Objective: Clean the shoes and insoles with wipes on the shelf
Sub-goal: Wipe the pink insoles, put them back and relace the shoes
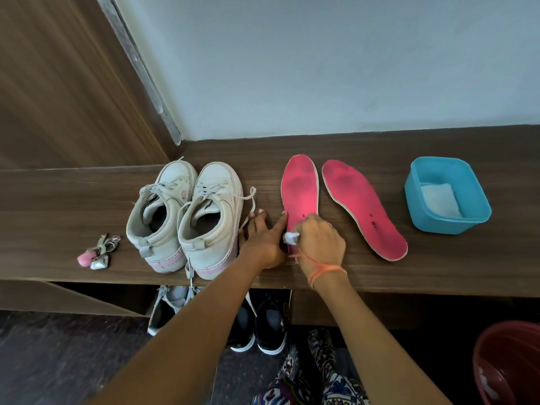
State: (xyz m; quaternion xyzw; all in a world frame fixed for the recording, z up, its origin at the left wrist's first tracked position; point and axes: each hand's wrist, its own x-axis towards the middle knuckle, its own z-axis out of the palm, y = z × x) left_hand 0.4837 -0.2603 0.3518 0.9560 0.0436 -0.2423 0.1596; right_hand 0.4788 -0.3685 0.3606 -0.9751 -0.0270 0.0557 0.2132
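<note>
Two white sneakers with pink heel stripes, the left shoe (156, 217) and the right shoe (210, 217), stand side by side on the brown wooden shelf (58, 206). To their right lie two pink insoles, the nearer one (301, 191) and a second one (362, 206). My right hand (318, 244) grips a crumpled white wipe (291, 237) on the heel end of the nearer insole. My left hand (263, 238) rests flat on the shelf with its thumb against that insole's left edge.
A blue plastic tub (447, 197) with folded white wipes stands at the shelf's right. A small keychain bundle (98, 252) lies at the left. Other shoes (257, 325) sit under the shelf. A red bucket (508, 363) shows at the bottom right.
</note>
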